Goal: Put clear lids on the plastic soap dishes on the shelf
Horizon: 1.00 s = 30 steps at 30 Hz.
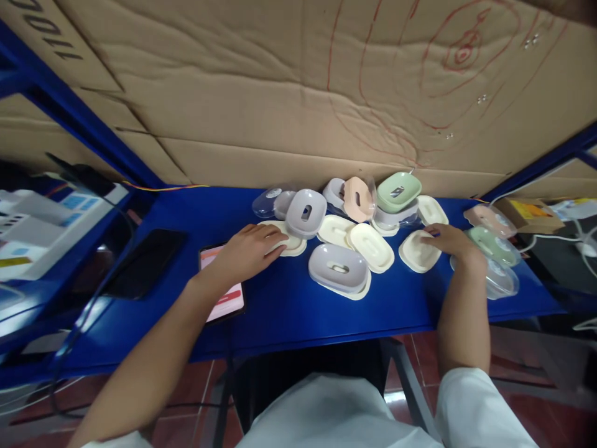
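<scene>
My left hand (252,250) rests with fingers outstretched on a cream oval plate (295,245), thumb apart from the fingers. At the right, my right hand (451,241) has its fingers closed on the edge of another cream oval plate (416,254). Between the hands, a grey soap dish (336,266) sits on a cream piece. More cream plates (372,247) lie behind it, partly overlapping. A second grey dish (305,211) leans near my left fingertips. Farther back are a peach dish (359,199) and a green dish (399,190), stacked among grey ones.
Clear plastic covers (267,203) lie at the back left. Peach, green and clear pieces (494,246) are piled beyond my right wrist. A lit phone (231,303) lies under my left forearm, near a black flat object (144,262). Cardboard (261,81) walls off the blue table (275,314).
</scene>
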### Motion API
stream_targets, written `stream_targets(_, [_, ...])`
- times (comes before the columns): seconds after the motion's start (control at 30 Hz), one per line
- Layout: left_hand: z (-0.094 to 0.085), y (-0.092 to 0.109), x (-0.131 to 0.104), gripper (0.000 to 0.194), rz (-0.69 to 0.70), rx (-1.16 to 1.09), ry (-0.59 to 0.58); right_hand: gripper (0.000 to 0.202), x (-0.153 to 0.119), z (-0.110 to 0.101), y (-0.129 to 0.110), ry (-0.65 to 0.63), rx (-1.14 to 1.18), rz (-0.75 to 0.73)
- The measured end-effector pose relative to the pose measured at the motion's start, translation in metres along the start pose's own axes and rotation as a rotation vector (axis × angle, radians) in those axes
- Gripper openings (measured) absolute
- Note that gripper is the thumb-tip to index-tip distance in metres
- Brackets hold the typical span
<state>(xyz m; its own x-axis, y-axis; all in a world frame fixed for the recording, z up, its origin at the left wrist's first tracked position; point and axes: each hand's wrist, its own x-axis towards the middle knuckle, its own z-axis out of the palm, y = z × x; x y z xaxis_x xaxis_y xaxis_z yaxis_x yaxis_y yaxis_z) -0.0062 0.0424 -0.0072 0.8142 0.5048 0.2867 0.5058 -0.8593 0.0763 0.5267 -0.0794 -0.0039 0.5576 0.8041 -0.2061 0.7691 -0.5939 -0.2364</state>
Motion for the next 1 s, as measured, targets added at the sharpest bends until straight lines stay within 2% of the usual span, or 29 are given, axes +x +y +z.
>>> stream_targets(0.1, [0.002,-0.003,-0.001,0.04,0.012,0.02,0.013,0.016,-0.004,-0.008,0.004,-0.003,0.045,-0.027])
stream_targets(0.2, [0.003,-0.004,-0.001,0.043,0.022,0.02,0.016,0.022,-0.013,-0.017,0.007,0.0,0.123,-0.098])
stream_targets(0.3, [0.003,-0.004,-0.001,0.042,0.026,0.008,0.019,0.028,-0.024,-0.021,-0.001,0.049,0.383,-0.249])
stream_targets(0.4, [0.003,-0.004,-0.001,0.04,0.01,-0.003,0.018,0.035,-0.029,-0.02,-0.032,0.151,0.664,-0.381])
stream_targets(0.5, [0.003,-0.005,0.0,0.038,-0.007,-0.03,0.015,0.042,-0.028,-0.015,-0.083,0.235,0.727,-0.435])
stream_targets(0.6, [0.003,-0.005,0.001,0.036,-0.008,-0.04,0.015,0.06,-0.025,-0.013,-0.132,0.309,0.815,-0.519])
stream_targets(0.7, [0.003,-0.005,0.001,0.036,-0.01,-0.049,0.011,0.069,-0.019,-0.011,-0.151,0.438,0.795,-0.595])
stream_targets(0.77, [0.004,-0.004,0.001,0.036,-0.024,-0.053,0.015,0.062,-0.012,-0.008,-0.139,0.611,0.7,-0.594])
stream_targets(0.83, [0.004,-0.003,0.001,0.037,-0.036,-0.048,0.028,0.054,-0.001,-0.004,-0.114,0.787,0.554,-0.55])
stream_targets(0.9, [0.005,-0.002,0.001,0.038,-0.035,-0.045,0.039,0.049,0.012,0.0,-0.082,0.893,0.361,-0.442])
stream_targets(0.93, [0.005,-0.001,0.001,0.038,-0.033,-0.042,0.045,0.049,0.018,0.002,-0.066,0.897,0.261,-0.362])
stream_targets(1.0, [0.006,0.0,0.0,0.037,-0.023,-0.033,0.053,0.052,0.029,0.007,-0.041,0.749,0.076,-0.2])
